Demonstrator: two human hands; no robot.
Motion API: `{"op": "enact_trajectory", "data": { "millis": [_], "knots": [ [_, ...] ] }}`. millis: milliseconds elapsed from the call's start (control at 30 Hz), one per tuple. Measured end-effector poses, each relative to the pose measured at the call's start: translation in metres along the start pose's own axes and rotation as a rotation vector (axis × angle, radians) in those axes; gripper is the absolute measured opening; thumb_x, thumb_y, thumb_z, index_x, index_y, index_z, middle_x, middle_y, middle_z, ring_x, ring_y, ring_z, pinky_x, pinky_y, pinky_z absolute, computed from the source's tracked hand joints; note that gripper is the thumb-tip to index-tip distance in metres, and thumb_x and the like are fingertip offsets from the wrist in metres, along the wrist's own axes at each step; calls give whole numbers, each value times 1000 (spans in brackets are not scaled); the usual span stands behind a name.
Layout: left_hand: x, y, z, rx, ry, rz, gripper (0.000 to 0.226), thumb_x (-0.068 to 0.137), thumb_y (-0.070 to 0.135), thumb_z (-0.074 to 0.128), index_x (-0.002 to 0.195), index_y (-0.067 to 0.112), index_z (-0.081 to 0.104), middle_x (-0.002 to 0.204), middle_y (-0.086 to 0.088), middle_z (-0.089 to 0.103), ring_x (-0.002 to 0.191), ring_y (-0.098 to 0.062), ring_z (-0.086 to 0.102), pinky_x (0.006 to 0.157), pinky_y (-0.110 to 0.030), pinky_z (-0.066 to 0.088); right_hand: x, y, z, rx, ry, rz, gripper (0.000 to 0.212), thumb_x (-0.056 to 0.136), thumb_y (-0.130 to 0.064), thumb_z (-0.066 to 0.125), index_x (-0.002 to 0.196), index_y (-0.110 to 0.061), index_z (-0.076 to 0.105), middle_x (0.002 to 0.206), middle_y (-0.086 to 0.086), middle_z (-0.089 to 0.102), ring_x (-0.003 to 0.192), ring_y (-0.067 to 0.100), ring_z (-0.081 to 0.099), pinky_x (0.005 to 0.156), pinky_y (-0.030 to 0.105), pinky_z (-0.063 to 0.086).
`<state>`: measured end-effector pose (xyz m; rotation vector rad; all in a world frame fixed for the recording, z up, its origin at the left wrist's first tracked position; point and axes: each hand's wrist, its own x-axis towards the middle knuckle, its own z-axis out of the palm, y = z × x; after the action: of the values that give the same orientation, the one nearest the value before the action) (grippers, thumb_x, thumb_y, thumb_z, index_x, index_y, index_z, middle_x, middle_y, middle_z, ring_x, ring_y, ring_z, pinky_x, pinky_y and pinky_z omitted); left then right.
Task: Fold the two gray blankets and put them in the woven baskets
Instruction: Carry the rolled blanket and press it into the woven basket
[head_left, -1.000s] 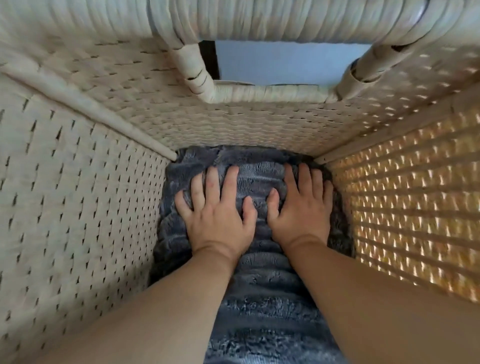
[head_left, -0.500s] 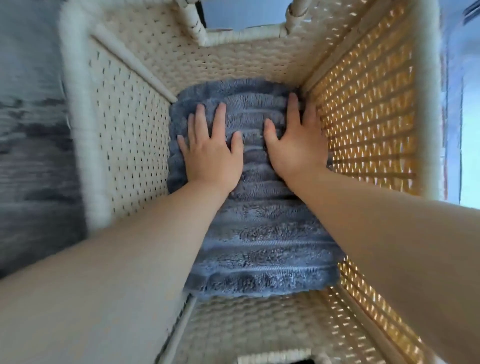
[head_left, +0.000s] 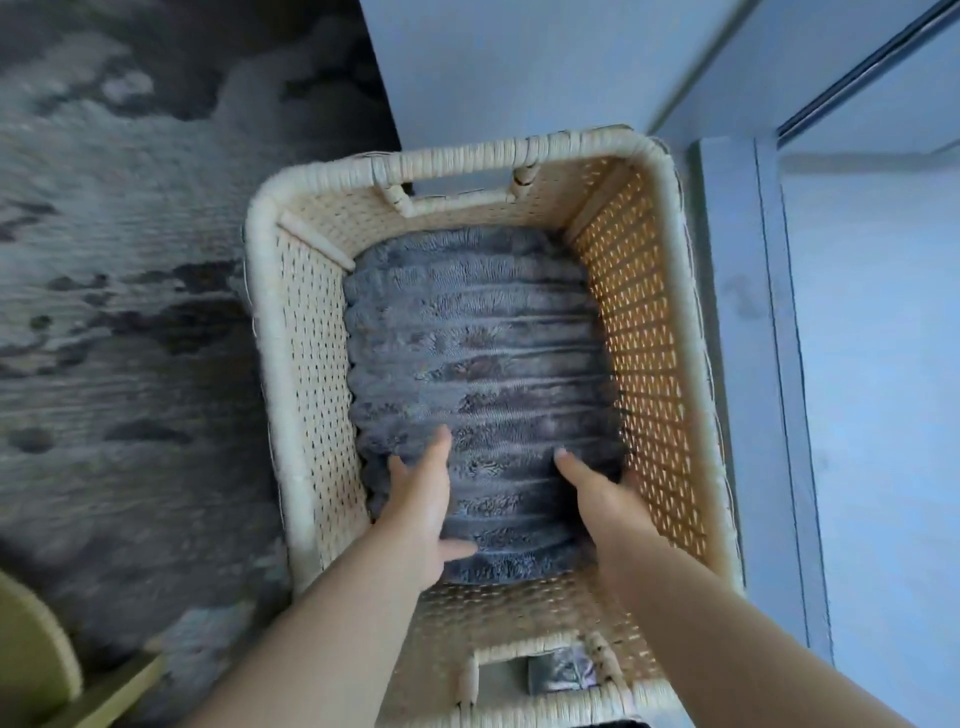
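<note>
A folded gray ribbed blanket (head_left: 483, 364) lies flat in the bottom of a cream woven basket (head_left: 270, 332) with handle cut-outs at both ends. My left hand (head_left: 423, 504) rests on the blanket's near left part, fingers straight, thumb spread toward the near edge. My right hand (head_left: 597, 493) lies along the blanket's near right side, between it and the basket wall; its fingers look straight, the outer ones partly hidden. A second blanket is not in view.
The basket stands on a gray mottled carpet (head_left: 114, 322). A pale wall (head_left: 519, 67) and a gray door frame (head_left: 753, 364) run along the far and right sides. A yellow-green curved object (head_left: 31, 654) sits at the lower left corner.
The view has pulled up and back out of the basket. Both hands have slid from the blanket's far end toward its near end.
</note>
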<state>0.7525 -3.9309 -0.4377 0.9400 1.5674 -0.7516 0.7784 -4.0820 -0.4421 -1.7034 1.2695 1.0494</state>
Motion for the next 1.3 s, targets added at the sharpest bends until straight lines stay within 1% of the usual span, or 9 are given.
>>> {"op": "enact_trajectory", "data": {
  "millis": [200, 467, 600, 767, 900, 967, 1033, 1133, 1300],
  "knots": [
    [40, 1, 27, -164, -54, -63, 118, 57, 79, 65, 152, 32, 13, 158, -7, 20, 138, -40, 32, 101, -73, 28, 40, 5, 38, 194, -10, 53, 130, 49, -64, 82, 151, -28, 10, 147, 11, 37, 129, 36, 43, 105, 55, 41],
    [118, -11, 50, -13, 199, -35, 116, 77, 59, 67, 149, 30, -19, 161, -6, 0, 140, -40, 26, 97, -66, 39, 118, 20, 76, -4, 141, 58, 118, 58, -64, 70, 148, -12, 16, 140, 16, 43, 125, 38, 43, 107, 49, 38],
    [146, -16, 56, 116, 110, -70, 91, 86, 59, 55, 154, 20, 8, 158, -6, 22, 137, -35, 34, 102, -60, 39, 144, 22, 85, -64, 104, 69, 106, 69, -63, 63, 144, -5, 18, 141, 16, 42, 126, 37, 43, 107, 46, 37],
    [96, -7, 33, 224, -80, -109, 66, 87, 61, 52, 134, 15, 45, 127, -10, 57, 97, -30, 61, 77, -47, 52, 111, 19, 51, -162, -25, -27, 112, 71, -63, 68, 151, -8, 12, 149, 10, 37, 132, 32, 41, 112, 40, 34],
    [58, 3, 20, 407, 337, 291, 59, 85, 37, 60, 130, 1, 46, 136, -16, 48, 109, -34, 56, 83, -41, 51, 58, 14, 28, -487, 100, -225, 91, 84, -55, 58, 148, -3, 18, 149, 19, 31, 132, 36, 38, 108, 42, 34],
    [31, 15, 18, 502, 587, 646, 63, 87, 32, 57, 139, 3, 35, 144, -12, 34, 122, -30, 46, 81, -36, 45, 32, 6, 29, -679, 343, -522, 79, 91, -49, 46, 149, -12, 7, 151, 20, 19, 134, 38, 32, 109, 45, 33],
    [20, 28, 16, 616, 667, 908, 63, 89, 30, 51, 143, 3, 32, 151, -9, 26, 135, -27, 32, 102, -38, 40, 19, -9, 32, -774, 506, -837, 72, 94, -52, 34, 150, -25, -2, 156, 13, 6, 142, 33, 15, 117, 44, 18],
    [36, 50, 14, 777, 711, 1015, 65, 93, 31, 46, 148, 1, 26, 157, -12, 20, 144, -26, 20, 117, -39, 21, 32, -40, 40, -811, 487, -1028, 70, 94, -56, 26, 151, -33, -5, 161, 7, -5, 146, 26, -2, 119, 41, 4],
    [88, 78, 29, 825, 689, 1047, 64, 97, 42, 30, 152, 11, 17, 160, -7, 16, 146, -25, 15, 117, -44, 21, 84, -74, 64, -833, 524, -1014, 71, 88, -59, 18, 152, -33, 0, 162, 7, 2, 148, 29, 1, 118, 46, 0]
  ]
}}
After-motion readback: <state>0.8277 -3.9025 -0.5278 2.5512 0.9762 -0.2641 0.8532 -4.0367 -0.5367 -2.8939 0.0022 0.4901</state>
